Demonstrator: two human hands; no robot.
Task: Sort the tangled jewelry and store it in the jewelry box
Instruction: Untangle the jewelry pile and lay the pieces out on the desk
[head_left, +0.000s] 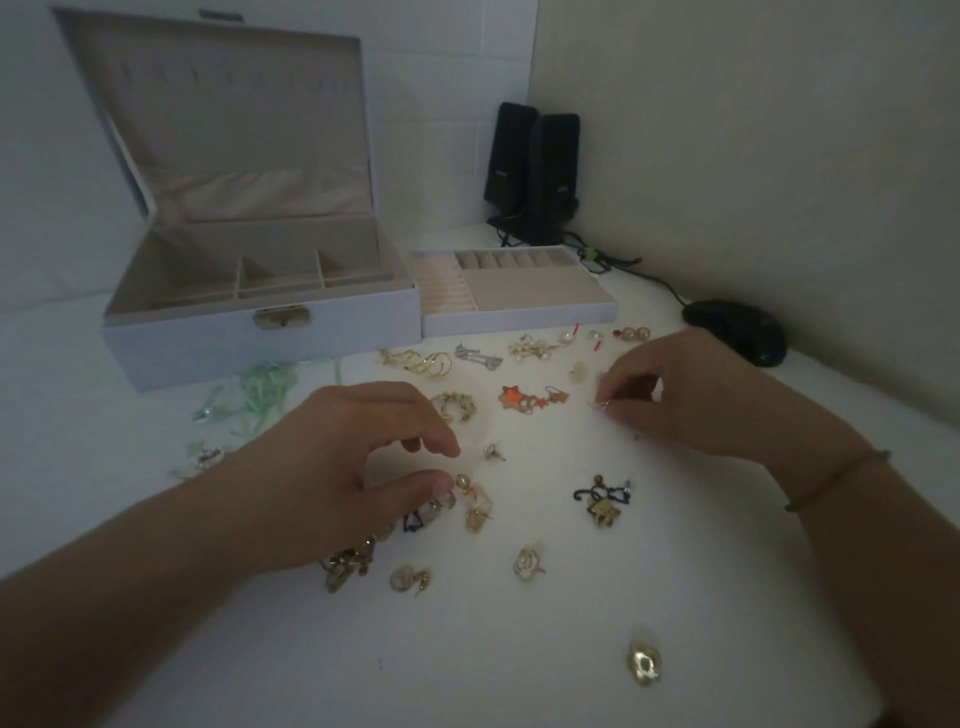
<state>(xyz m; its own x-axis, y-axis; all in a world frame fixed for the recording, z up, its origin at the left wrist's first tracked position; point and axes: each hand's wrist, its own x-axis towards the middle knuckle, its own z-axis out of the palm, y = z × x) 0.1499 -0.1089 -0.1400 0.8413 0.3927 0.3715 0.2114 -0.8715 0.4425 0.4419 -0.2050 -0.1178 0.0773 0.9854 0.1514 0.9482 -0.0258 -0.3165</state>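
Observation:
Several earrings lie scattered on the white table (519, 649). Orange star earrings (524, 399) sit in the middle, gold hoops (423, 362) behind them, and a blue and gold piece (602, 501) to the right. My right hand (691, 395) pinches a tiny pale earring (601, 404) between thumb and fingertips. My left hand (343, 467) hovers with curled fingers over a gold cluster (470, 501), its thumb tip beside it. The open jewelry box (260, 332) stands at the back left, with its removable tray (519, 317) beside it.
Two black speakers (535, 171) stand in the back corner, with cables running to a black mouse (737, 332) by the right wall. Green ribbon (254, 395) lies in front of the box. A gold earring (644, 662) lies near the front edge.

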